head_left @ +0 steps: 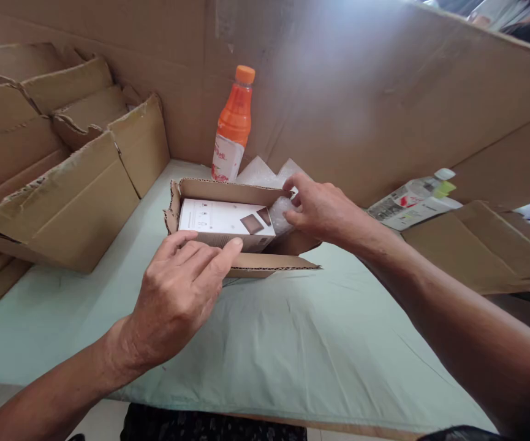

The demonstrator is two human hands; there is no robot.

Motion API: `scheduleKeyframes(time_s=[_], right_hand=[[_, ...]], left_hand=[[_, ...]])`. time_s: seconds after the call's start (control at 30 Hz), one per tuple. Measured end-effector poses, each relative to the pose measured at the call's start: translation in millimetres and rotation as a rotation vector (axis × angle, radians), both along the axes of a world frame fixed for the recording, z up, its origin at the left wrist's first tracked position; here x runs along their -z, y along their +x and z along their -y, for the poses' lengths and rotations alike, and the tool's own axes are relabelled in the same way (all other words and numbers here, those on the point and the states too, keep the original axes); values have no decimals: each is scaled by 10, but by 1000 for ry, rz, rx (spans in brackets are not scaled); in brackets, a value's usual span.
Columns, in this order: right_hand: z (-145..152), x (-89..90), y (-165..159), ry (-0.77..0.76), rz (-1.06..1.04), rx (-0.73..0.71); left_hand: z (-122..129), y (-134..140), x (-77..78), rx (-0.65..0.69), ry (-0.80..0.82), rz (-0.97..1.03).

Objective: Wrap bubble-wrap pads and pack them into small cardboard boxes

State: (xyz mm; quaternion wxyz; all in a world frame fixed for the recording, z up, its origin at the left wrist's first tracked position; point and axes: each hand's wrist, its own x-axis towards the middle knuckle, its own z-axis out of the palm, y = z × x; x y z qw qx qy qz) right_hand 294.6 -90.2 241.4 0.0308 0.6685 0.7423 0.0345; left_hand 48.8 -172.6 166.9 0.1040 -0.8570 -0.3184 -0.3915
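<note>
A small open cardboard box [274,264] lies on the green cloth in front of me. Inside it is a white printed carton [219,214], with bubble wrap [281,215] tucked at its right end. My left hand [186,282] rests at the box's near wall, thumb and fingers apart, fingertips by the carton's front edge. At the right end, my right hand [315,208] has its fingers curled at the bubble wrap and the far wall's corner. Part of its grip is hidden.
An orange-capped drink bottle [232,128] stands behind the box beside more bubble wrap [262,173]. Several open cardboard boxes [71,202] are stacked at left. A clear bottle [412,190] and a cardboard piece [471,251] lie at right. A tall cardboard wall [177,73] closes the back.
</note>
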Motion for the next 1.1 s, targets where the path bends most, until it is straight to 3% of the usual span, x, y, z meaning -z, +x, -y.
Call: scheduleKeyframes(time_s=[0.2, 0.33, 0.7, 0.8, 0.93, 1.0, 1.1], right_hand=[[121, 44, -149, 114, 161, -6], [120, 127, -260, 70, 217, 0], [188, 142, -288, -67, 87, -100], [257, 89, -294, 9, 69, -112], [557, -16, 46, 403, -168, -109], [763, 70, 355, 525, -372, -61], [964, 477, 692, 379, -647, 8]], left_hand=[[6, 7, 12, -4, 9, 9], [13, 12, 21, -12, 21, 4], [-3, 33, 30, -37, 45, -25], [28, 59, 20, -52, 25, 5], [145, -35, 126, -96, 30, 216], [209, -160, 274, -149, -51, 391], [250, -342, 557, -217, -423, 678]])
